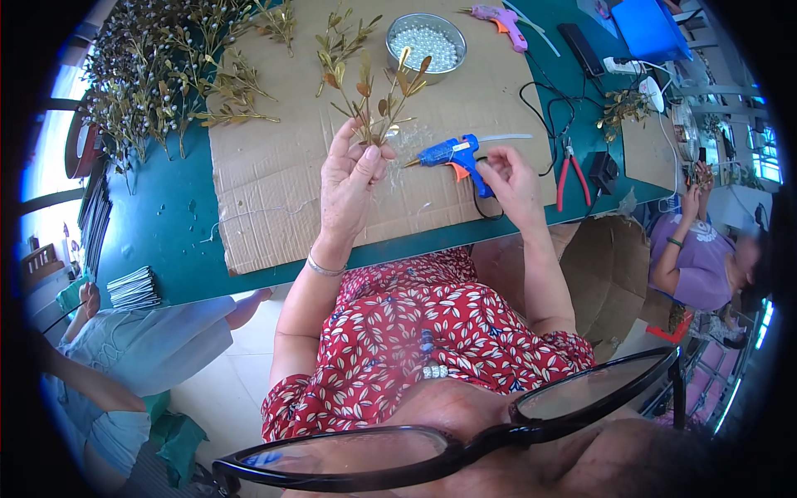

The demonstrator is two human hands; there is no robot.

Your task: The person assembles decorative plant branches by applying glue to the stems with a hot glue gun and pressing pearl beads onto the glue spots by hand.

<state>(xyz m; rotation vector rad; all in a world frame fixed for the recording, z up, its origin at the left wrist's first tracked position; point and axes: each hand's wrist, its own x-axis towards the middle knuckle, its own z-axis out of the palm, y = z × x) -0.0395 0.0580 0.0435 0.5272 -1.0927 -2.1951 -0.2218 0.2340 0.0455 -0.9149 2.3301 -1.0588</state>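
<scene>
My left hand (353,178) is closed on the stems of a gold artificial leaf sprig (383,108), held upright above the cardboard. Its leaves fan out over the fingertips. My right hand (516,184) has its thumb and fingers drawn together beside the handle of a blue hot glue gun (448,153). What the fingertips pinch, if anything, is hidden. The glue gun has an orange trigger, and its nozzle points left toward the sprig. A clear glue stick (506,136) extends near its back. Beyond the sprig stands a round tin of pearl beads (426,50).
A cardboard sheet (274,183) covers part of the green table (178,241). Pearl-tipped sprigs (154,75) pile up at far left; loose sprigs (237,87) lie beside them. Right are red-handled pliers (573,178), black cables and a pink glue gun (505,25). People sit on both sides.
</scene>
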